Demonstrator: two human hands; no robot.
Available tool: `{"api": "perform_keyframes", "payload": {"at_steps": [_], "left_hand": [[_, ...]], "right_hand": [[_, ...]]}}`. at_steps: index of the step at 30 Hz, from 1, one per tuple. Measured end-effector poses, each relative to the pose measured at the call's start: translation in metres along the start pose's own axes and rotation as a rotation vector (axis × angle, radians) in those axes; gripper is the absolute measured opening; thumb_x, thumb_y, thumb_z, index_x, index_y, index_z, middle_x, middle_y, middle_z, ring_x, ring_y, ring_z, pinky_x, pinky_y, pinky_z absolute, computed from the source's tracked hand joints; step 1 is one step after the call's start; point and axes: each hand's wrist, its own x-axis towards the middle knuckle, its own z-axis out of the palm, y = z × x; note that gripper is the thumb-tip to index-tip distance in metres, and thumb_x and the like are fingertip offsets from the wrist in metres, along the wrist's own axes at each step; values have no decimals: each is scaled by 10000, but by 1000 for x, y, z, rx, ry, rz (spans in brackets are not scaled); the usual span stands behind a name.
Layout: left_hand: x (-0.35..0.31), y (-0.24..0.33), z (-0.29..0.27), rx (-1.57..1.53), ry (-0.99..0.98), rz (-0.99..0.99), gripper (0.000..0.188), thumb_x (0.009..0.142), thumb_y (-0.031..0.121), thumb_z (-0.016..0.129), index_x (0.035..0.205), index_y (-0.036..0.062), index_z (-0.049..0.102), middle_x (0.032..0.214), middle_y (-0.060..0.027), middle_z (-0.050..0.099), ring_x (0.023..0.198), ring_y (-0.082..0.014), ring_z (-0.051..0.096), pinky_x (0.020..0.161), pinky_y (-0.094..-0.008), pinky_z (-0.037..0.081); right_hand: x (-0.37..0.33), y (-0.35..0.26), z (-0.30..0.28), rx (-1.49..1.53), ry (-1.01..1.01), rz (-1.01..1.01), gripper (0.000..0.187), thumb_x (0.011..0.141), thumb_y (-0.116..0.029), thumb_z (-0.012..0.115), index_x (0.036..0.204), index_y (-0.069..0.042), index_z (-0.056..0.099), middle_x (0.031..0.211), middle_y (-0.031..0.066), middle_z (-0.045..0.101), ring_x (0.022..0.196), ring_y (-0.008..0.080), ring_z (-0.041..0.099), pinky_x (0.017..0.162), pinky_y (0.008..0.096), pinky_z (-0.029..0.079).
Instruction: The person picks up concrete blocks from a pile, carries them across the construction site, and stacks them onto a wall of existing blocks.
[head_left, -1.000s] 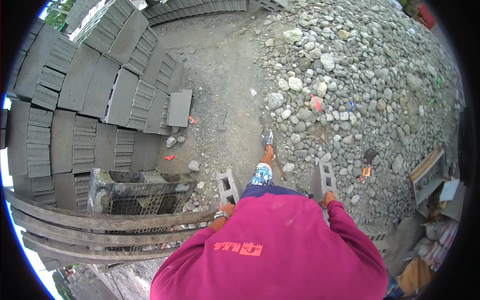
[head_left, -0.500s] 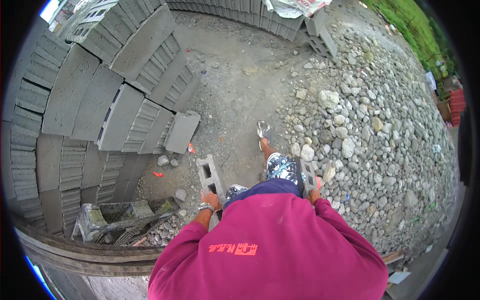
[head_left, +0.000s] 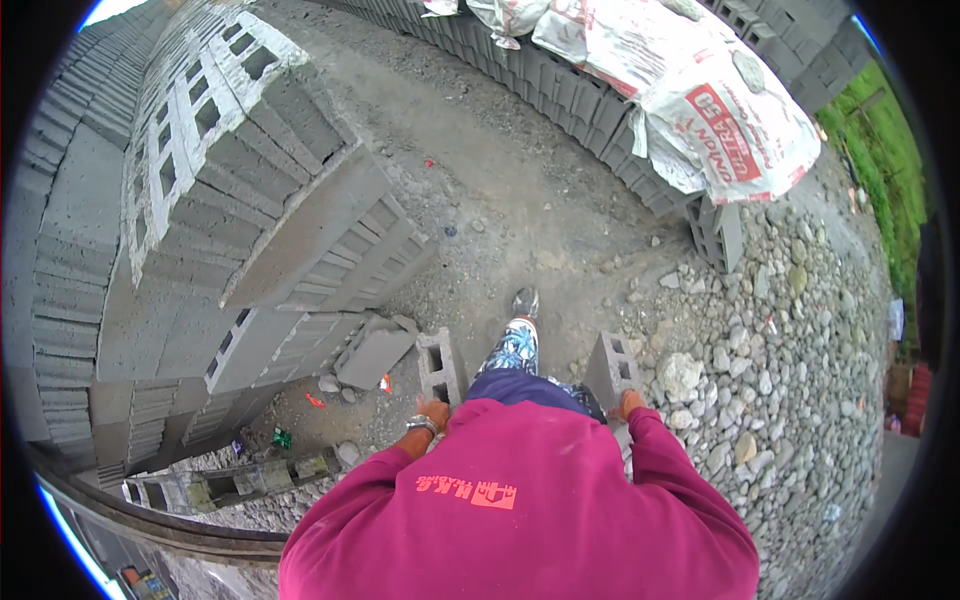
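Observation:
A grey hollow concrete block (head_left: 455, 366) hangs at my left side, its open cells facing up. My left hand (head_left: 432, 412), with a metal band at the wrist, is closed on the block's near end; the fingertips are partly hidden. On the other side, my right hand (head_left: 629, 403) grips the near end of a second hollow concrete block (head_left: 603, 365). Both blocks are held beside my legs, above the ground. One shoe (head_left: 525, 301) is stretched out ahead of me on the dirt.
Tall stacks of concrete blocks (head_left: 290, 200) rise on the left. A low block row (head_left: 590, 100) at the far side carries white sacks (head_left: 720, 120). Loose stones (head_left: 760, 400) cover the right. A broken block (head_left: 375, 352) lies by the left stack, and a dirt path (head_left: 500, 220) runs between.
I have stepped forward along the path, carrying both blocks. The left stack and the sack-covered row now appear nearer, and the other foot is in front.

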Motion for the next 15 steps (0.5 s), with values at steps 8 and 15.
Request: {"api": "perform_keyframes", "payload": {"at_steps": [8, 15], "left_hand": [[164, 24, -171, -220, 21, -50, 238, 815, 231, 480, 886, 127, 682, 979, -107, 639, 1046, -246, 549, 989, -625, 180], [230, 17, -316, -252, 35, -222, 222, 811, 208, 497, 886, 123, 688, 962, -102, 639, 1026, -239, 553, 990, -633, 179]], "right_hand": [[205, -49, -209, -255, -102, -73, 587, 609, -385, 759, 999, 21, 595, 1047, 247, 591, 996, 339, 581, 829, 390, 479], [367, -136, -357, -303, -128, -220, 278, 744, -193, 581, 951, -10, 614, 990, 220, 615, 954, 362, 593, 809, 425, 480]]}}
